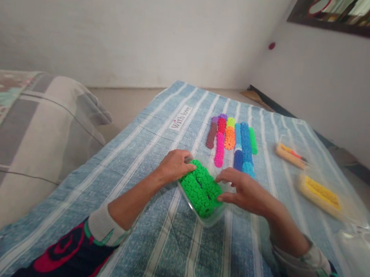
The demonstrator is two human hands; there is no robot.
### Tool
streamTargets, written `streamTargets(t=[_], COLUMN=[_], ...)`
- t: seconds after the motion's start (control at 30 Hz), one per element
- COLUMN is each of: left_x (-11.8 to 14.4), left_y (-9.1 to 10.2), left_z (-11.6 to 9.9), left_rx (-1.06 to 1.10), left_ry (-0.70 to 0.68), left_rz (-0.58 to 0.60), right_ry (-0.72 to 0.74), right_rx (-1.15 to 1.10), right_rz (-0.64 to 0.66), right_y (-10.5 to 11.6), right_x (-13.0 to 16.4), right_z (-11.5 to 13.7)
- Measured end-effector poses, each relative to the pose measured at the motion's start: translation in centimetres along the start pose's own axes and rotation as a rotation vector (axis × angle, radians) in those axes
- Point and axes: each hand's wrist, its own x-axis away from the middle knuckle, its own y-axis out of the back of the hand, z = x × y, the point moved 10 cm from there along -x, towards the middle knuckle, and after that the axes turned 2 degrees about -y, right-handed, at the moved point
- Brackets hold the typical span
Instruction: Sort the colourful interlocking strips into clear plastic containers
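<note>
A clear plastic box lies in front of me on the striped cloth, packed with rows of green notched discs. My left hand grips the box at its far left corner, the thumb over the end of the green rows. At the right side of the box, my right hand has its thumb and fingers apart, their tips at the edge of the green discs. Beyond the box lie rows of discs in other colours, among them pink, orange, blue and brown.
On the right stand a clear box with yellow discs and one with orange and red pieces. Clear plastic lies at the right edge. A covered piece of furniture is at the left, and a white wall behind.
</note>
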Motion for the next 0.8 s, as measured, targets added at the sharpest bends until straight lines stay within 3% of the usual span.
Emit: streamTargets(t=[0.2, 0.47, 0.63, 0.8], left_x=[0.0, 0.2, 0.3, 0.3], left_y=[0.2, 0.3, 0.4, 0.3], left_z=[0.0, -0.2, -0.3, -0.3], left_rx=[-0.024, -0.029, -0.028, -0.011], left_ry=[-0.002, -0.023, -0.037, -0.051], left_rz=[-0.021, -0.034, -0.045, -0.045], right_ry=[-0.103, -0.166, -0.057, 0.111], right_rx=[0.296, 0.444, 0.488, 0.522], right_rz=[0.024, 0.029, -0.072, -0.022], right_y=[-1.1, -1.0, -0.7, -1.7], right_x=[0.2, 0.0, 0.2, -1.2], right_z=[0.3, 0.3, 2.1, 3.7])
